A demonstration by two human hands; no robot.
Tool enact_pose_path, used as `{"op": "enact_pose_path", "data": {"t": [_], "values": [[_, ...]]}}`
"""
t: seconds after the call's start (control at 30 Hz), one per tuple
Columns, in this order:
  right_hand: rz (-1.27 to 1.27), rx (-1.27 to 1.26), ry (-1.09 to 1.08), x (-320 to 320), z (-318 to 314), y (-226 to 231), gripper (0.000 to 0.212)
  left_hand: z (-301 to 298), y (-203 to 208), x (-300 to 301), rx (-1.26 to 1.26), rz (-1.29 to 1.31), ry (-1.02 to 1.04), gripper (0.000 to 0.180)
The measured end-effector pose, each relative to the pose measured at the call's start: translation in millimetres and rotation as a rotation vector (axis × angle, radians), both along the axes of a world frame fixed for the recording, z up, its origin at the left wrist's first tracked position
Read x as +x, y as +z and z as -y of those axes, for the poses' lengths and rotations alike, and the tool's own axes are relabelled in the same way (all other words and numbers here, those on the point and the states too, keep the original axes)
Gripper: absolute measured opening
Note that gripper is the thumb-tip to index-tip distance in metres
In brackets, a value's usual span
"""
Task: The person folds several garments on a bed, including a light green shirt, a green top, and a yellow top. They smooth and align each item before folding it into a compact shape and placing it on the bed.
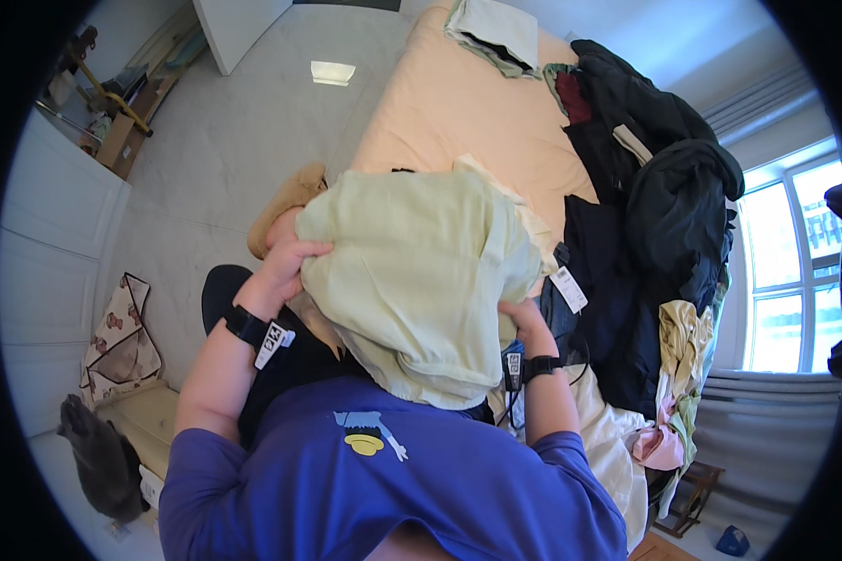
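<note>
A pale green garment (402, 262), loosely folded, lies spread across my lap at the near end of the bed. Its left edge is pinched in my left hand (295, 262), thumb on top and the other fingers mostly hidden under the cloth. My right hand (524, 316) grips the lower right edge, its fingertips tucked out of sight behind the fabric. Cream cloth (530, 224) shows from beneath the garment on its right. A white paper tag (569, 290) lies just beyond my right hand, beside dark clothing (617, 280).
The bed (477, 103) has a peach sheet, with folded light clothes (496, 33) at its far end. Black jackets (678, 201) pile up along the right side, near gold fabric (685, 337) and pink fabric (660, 447). A grey cat (103, 458) sits on the floor at lower left.
</note>
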State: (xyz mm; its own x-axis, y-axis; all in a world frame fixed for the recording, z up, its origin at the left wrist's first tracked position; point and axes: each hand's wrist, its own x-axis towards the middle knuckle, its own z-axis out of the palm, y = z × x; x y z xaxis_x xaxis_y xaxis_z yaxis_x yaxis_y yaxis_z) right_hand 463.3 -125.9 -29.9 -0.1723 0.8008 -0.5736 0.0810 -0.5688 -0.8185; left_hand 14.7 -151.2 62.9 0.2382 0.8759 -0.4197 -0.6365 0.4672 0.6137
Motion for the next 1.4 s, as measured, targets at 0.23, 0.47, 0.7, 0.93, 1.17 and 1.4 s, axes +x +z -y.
{"op": "enact_pose_path", "data": {"t": [0.23, 0.47, 0.7, 0.93, 1.17, 1.4], "values": [[-0.557, -0.292, -0.475, 42, 13, 15, 0.032, 14, -1, 3, 0.010, -0.170, -0.032, 0.054], [-0.623, -0.284, -0.499, 63, 22, 20, 0.039, -4, 3, 8, 0.192, -1.389, 0.031, 0.058], [-0.523, -0.012, -0.531, 53, 15, 93, 0.045, -22, 53, 148, 1.210, -1.692, -0.320, 0.058], [-0.263, 0.603, -0.235, -61, 7, 262, 0.054, -2, 26, 196, 1.223, -1.725, -0.260, 0.062], [-0.135, 0.487, 0.689, -217, 27, 214, 0.080, 39, 48, 72, 0.001, 0.567, -0.035, 0.053], [-0.050, 0.407, 0.647, -201, 18, 166, 0.060, 21, 5, 86, -0.082, 0.501, 0.006, 0.049]]}}
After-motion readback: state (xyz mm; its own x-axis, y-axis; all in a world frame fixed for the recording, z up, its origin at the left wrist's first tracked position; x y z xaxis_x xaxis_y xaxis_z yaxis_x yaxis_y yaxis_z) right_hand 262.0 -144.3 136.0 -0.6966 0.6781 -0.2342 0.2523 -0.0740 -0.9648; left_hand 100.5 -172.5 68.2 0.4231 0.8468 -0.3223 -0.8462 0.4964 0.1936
